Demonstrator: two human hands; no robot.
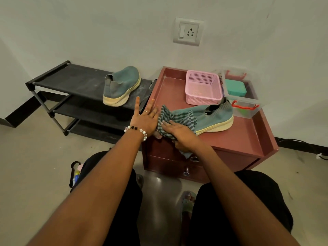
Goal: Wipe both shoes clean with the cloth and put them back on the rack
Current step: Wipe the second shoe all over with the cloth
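My right hand (179, 134) presses the striped cloth (174, 119) flat-fingered against the toe of the shoe (211, 117) on the maroon cabinet (245, 139), the cloth bunched over the front of the upper and a tail of it hanging below my palm. My left hand (144, 118) is spread, fingers straight and holding nothing, just left of the cloth at the toe end; whether it touches the shoe I cannot tell. The second shoe (120, 86) stands beyond my left hand on the top shelf of the rack (67, 80). I judge this the wiping of one shoe, toe end under way, heel and sole side to come. The next move calls for steadying the shoe with my left hand while my right drags the cloth back toward the heel.
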